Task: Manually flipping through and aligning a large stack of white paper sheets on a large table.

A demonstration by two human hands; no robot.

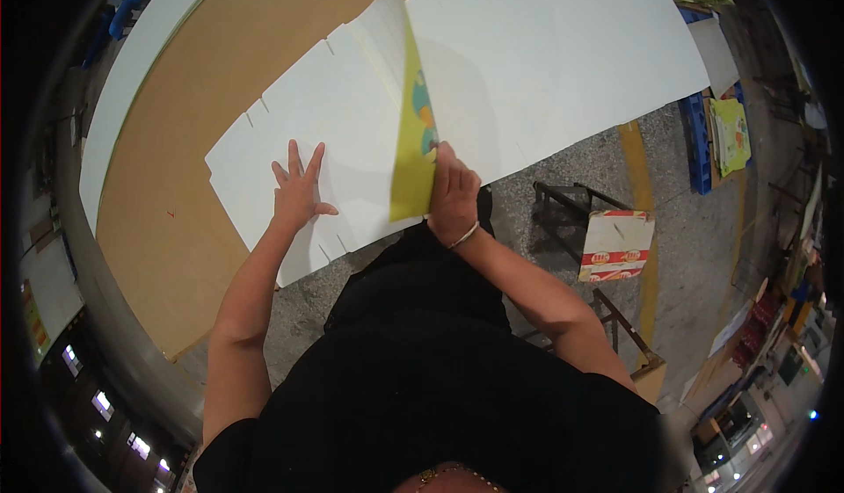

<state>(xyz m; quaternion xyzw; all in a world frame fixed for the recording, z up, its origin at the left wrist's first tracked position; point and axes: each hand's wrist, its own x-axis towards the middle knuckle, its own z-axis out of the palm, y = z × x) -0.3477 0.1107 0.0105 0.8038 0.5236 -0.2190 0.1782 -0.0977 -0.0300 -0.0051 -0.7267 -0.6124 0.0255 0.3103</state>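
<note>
A white cardboard sheet (pixel 264 168) with slots cut along its edges lies in front of me. My left hand (pixel 299 192) rests on it, fingers spread, holding nothing. One side of this sheet stands folded up as a flap (pixel 410 155), its outer face yellow-green with a teal and orange print. My right hand (pixel 454 194) is at the flap's near right edge, fingers bent and pressed together against it; the thumb is hidden. The flap is slightly blurred at its upper end.
Under the sheet spreads a brown board (pixel 167 221), and a large white board (pixel 563 54) extends to the right. A dark-framed stool (pixel 617 245) stands at right on the grey floor. Printed sheets (pixel 730 137) sit near a blue pallet (pixel 697 146).
</note>
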